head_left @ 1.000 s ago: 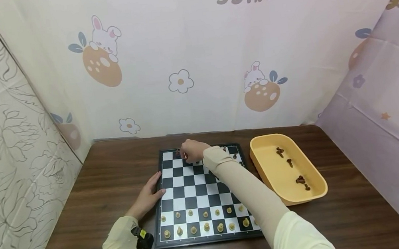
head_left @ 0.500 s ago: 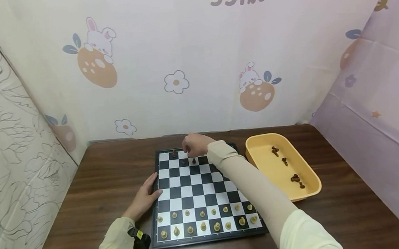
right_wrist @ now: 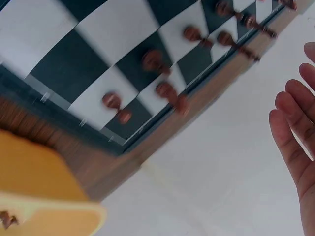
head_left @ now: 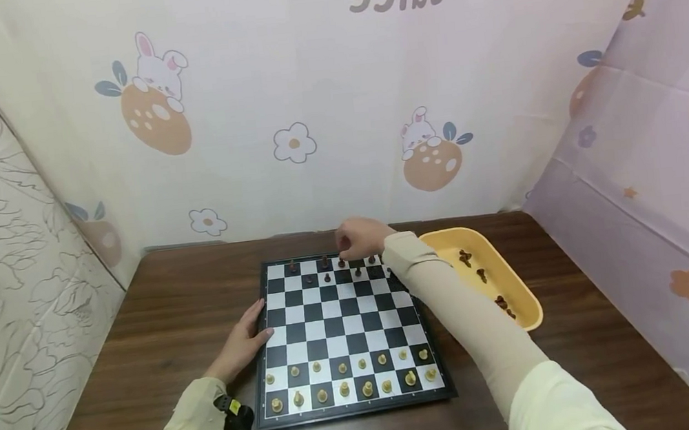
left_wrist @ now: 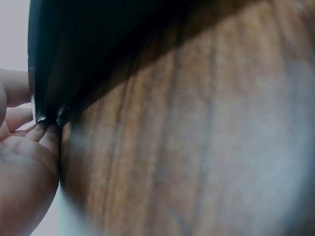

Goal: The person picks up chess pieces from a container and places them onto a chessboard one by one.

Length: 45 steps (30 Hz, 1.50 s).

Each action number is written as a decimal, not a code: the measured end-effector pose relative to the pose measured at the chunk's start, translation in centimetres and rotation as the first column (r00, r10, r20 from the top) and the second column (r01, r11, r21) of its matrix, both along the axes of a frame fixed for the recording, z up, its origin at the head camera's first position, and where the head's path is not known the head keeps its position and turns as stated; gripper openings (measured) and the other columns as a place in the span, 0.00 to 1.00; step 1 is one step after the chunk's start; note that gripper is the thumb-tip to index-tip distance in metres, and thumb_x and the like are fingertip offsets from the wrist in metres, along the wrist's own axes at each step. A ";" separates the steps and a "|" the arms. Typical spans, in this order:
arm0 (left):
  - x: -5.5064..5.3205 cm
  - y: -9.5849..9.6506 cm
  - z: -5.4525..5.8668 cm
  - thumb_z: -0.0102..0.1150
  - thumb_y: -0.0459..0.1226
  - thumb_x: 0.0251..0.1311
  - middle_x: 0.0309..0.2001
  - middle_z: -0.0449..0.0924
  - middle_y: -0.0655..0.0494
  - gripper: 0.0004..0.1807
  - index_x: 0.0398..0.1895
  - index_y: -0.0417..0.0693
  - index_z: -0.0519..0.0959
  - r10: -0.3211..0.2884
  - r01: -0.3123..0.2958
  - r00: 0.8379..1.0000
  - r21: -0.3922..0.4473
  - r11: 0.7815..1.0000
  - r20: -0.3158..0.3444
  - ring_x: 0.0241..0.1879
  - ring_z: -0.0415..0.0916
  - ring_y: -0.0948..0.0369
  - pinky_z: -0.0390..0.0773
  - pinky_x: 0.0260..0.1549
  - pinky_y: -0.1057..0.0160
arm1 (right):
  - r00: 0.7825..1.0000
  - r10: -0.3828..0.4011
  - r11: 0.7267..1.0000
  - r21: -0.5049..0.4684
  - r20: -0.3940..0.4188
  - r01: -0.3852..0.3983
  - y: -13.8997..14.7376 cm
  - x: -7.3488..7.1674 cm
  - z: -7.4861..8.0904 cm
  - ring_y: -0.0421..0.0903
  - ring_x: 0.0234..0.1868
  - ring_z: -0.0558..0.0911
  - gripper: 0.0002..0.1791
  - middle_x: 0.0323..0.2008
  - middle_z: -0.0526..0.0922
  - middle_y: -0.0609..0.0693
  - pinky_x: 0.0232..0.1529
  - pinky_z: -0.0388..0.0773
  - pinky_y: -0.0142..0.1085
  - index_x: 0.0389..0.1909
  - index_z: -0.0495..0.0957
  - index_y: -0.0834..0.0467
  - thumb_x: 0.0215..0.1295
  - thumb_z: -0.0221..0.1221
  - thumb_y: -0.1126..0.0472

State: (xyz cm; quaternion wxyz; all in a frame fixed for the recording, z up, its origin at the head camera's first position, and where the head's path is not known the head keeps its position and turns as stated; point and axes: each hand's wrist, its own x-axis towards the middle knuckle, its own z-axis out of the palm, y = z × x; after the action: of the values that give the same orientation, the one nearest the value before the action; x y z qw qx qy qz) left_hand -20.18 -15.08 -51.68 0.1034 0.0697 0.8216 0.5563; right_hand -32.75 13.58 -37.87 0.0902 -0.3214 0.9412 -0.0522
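Observation:
A black-and-white chessboard [head_left: 334, 328] lies on the table. Pale gold chess pieces [head_left: 344, 389] stand along its two near rows, and dark brown chess pieces [head_left: 327, 277] on its far rows. My left hand [head_left: 238, 341] rests at the board's left edge with thumb and fingers spread; the left wrist view shows its fingertips against the dark rim [left_wrist: 98, 44]. Over the far edge, right of centre, is my right hand [head_left: 364, 236]. In the right wrist view its fingers [right_wrist: 295, 115] are loosely bent with nothing visible in them. The forearm hides part of the board's far right.
A yellow tray [head_left: 522, 281] with several dark brown chess pieces [head_left: 481, 275] stands right of the board, partly behind the right forearm. A patterned curtain [head_left: 298, 185] hangs along the table's back edge. The brown wooden table [head_left: 190, 292] extends on both sides.
My right hand has moved right along the board's far edge, away from the far-left squares, uncovering dark pieces there. The left hand keeps its place at the board. The head view has shifted slightly.

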 end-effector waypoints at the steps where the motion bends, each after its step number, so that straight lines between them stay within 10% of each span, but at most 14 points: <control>1: 0.0 0.0 0.0 0.53 0.30 0.66 0.74 0.40 0.39 0.37 0.75 0.42 0.48 -0.001 0.001 1.000 0.000 1.000 -0.001 0.72 0.40 0.43 0.47 0.67 0.47 | 1.000 -0.006 1.000 -0.001 -0.008 0.006 0.6 0.0 0.1 0.40 0.29 0.77 0.04 0.28 0.80 0.44 0.32 0.75 0.32 0.32 0.82 0.55 0.58 0.62 0.59; 29: 0.0 -0.1 0.0 0.53 0.31 0.66 0.74 0.40 0.39 0.37 0.75 0.42 0.48 -0.008 0.008 1.000 -0.006 1.000 0.001 0.72 0.39 0.42 0.46 0.67 0.47 | 0.986 -0.153 0.975 -0.171 -0.070 0.139 18.0 1.6 1.9 0.46 0.31 0.77 0.07 0.28 0.81 0.50 0.36 0.77 0.44 0.31 0.82 0.62 0.56 0.63 0.61; 45: 0.1 0.0 0.0 0.53 0.31 0.66 0.74 0.40 0.39 0.38 0.75 0.42 0.48 -0.003 0.003 1.000 0.000 1.000 0.003 0.72 0.40 0.42 0.47 0.67 0.47 | 0.981 -0.190 0.969 -0.167 -0.040 0.181 23.4 3.7 0.2 0.46 0.31 0.77 0.10 0.31 0.81 0.54 0.34 0.77 0.44 0.34 0.82 0.64 0.53 0.66 0.63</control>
State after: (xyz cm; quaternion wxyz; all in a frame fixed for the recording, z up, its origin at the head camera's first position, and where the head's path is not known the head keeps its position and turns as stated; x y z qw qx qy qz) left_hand -20.08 -15.11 -51.70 0.1056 0.0700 0.8214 0.5561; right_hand -29.06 36.99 -37.65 0.0319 -0.2394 0.9619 -0.1280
